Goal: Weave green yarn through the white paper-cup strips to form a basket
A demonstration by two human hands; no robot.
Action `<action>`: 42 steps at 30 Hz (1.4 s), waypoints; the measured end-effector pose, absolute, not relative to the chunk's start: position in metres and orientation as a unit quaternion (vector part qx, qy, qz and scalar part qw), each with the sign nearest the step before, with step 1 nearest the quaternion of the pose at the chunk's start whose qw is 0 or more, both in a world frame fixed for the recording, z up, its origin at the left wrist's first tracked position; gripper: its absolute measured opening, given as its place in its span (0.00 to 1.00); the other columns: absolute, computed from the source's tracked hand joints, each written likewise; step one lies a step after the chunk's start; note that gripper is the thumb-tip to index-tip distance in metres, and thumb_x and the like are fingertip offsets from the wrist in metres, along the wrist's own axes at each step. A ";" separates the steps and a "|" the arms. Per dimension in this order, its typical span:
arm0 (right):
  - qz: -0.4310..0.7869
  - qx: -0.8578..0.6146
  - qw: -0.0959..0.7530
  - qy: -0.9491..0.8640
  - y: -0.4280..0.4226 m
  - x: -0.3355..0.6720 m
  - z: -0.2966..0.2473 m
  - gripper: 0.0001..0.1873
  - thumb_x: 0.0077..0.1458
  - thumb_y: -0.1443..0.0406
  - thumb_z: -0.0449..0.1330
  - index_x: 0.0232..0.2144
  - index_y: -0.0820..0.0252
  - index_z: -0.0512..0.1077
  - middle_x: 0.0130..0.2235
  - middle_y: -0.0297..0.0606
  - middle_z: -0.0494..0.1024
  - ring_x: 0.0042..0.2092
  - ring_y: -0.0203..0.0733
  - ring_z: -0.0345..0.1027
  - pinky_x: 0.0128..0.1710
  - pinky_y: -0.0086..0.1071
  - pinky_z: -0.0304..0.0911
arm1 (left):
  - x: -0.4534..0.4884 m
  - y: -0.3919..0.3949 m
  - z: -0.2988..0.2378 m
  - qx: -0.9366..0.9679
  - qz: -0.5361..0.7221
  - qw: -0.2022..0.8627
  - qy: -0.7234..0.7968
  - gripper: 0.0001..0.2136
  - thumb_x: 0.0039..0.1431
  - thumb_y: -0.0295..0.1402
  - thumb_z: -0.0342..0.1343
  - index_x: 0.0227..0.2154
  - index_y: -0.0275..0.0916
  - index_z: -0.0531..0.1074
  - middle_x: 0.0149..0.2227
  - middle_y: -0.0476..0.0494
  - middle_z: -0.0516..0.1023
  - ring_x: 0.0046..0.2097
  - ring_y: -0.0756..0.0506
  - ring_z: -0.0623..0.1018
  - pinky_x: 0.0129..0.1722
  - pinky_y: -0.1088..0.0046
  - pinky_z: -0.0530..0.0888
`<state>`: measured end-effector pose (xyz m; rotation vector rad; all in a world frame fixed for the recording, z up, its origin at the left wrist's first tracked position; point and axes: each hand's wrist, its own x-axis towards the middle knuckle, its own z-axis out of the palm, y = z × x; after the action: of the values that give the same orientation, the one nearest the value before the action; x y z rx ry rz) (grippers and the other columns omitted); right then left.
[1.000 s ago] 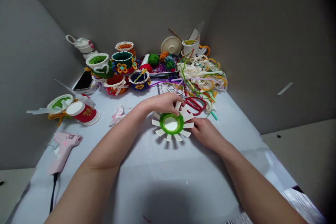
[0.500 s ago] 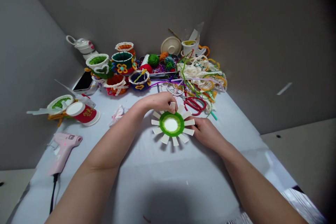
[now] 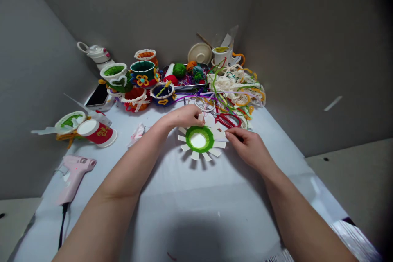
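A white paper cup cut into splayed strips, with green yarn woven round its base [image 3: 199,141], lies on the white table [image 3: 190,208]. My left hand [image 3: 184,117] pinches the strips at the cup's far edge. My right hand [image 3: 248,147] pinches a strip on the cup's right side. Red-handled scissors [image 3: 227,120] lie just beyond the cup, near my right fingers.
Several yarn-woven decorated cups [image 3: 143,72] stand at the back. A tangle of cord and pipe cleaners [image 3: 236,86] lies at the back right. A pink glue gun [image 3: 74,172] and a red cup [image 3: 97,132] lie on the left, with a phone [image 3: 98,95] beyond.
Both hands shifted the cup slightly away from me. My right hand rose from the cup's lower right to its right edge.
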<state>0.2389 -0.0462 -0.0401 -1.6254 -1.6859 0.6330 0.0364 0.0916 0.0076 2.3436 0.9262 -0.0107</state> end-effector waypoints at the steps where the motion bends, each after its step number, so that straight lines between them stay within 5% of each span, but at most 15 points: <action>1: 0.247 -0.627 0.369 -0.640 -0.047 0.239 -0.039 0.14 0.58 0.58 0.54 0.35 0.61 0.75 0.30 0.35 0.77 0.30 0.37 0.66 0.30 0.28 0.58 | 0.037 0.091 0.008 0.886 -0.009 0.299 0.355 0.11 0.48 0.34 0.54 0.31 0.35 0.78 0.28 0.48 0.77 0.29 0.51 0.72 0.27 0.78 0.61; 7: 0.246 -0.621 0.437 -0.603 -0.048 0.236 -0.033 0.13 0.59 0.58 0.54 0.31 0.61 0.71 0.25 0.32 0.70 0.26 0.34 0.61 0.28 0.28 0.56 | 0.036 0.091 0.007 0.885 -0.021 0.286 0.366 0.12 0.48 0.36 0.54 0.31 0.35 0.78 0.28 0.47 0.77 0.29 0.50 0.70 0.27 0.76 0.60; 16: 0.252 -0.550 0.486 -0.631 -0.055 0.233 -0.035 0.11 0.61 0.64 0.52 0.46 0.58 0.63 0.30 0.34 0.73 0.33 0.37 0.69 0.36 0.30 0.62 | 0.036 0.093 0.004 0.886 -0.030 0.287 0.363 0.13 0.48 0.38 0.54 0.32 0.35 0.77 0.28 0.46 0.77 0.29 0.50 0.70 0.27 0.76 0.60; 27: 0.277 -0.589 0.416 -0.635 -0.050 0.235 -0.035 0.07 0.59 0.63 0.51 0.40 0.58 0.62 0.21 0.26 0.61 0.23 0.33 0.54 0.25 0.27 0.53 | 0.028 0.099 0.007 0.861 -0.006 0.317 0.398 0.13 0.47 0.38 0.56 0.32 0.36 0.78 0.30 0.47 0.78 0.32 0.50 0.72 0.29 0.78 0.64; 34: 0.261 -0.588 0.240 -0.727 -0.044 0.236 -0.045 0.13 0.56 0.68 0.50 0.35 0.57 0.74 0.34 0.38 0.79 0.35 0.42 0.71 0.36 0.31 0.61 | 0.028 0.102 -0.002 0.803 -0.012 0.417 0.427 0.15 0.50 0.41 0.55 0.35 0.36 0.75 0.35 0.44 0.78 0.34 0.49 0.75 0.30 0.77 0.69; 38: 0.253 -0.593 0.230 -0.729 -0.044 0.235 -0.047 0.16 0.56 0.70 0.49 0.39 0.55 0.76 0.36 0.38 0.81 0.39 0.44 0.73 0.39 0.32 0.63 | 0.025 0.098 0.008 0.801 -0.073 0.434 0.405 0.14 0.49 0.37 0.53 0.38 0.38 0.73 0.40 0.45 0.78 0.35 0.49 0.76 0.32 0.78 0.70; 42: 0.268 -0.578 0.250 -0.729 -0.046 0.233 -0.048 0.17 0.55 0.71 0.50 0.41 0.54 0.75 0.40 0.36 0.81 0.40 0.43 0.73 0.39 0.31 0.63 | 0.022 0.095 0.018 0.872 -0.101 0.319 0.358 0.20 0.46 0.37 0.57 0.45 0.40 0.71 0.43 0.45 0.76 0.39 0.47 0.75 0.36 0.76 0.69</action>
<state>0.2327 -0.0457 -0.0478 -1.5746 -1.9848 0.7298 0.0224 0.0951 0.0181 2.2916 0.9405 -0.2649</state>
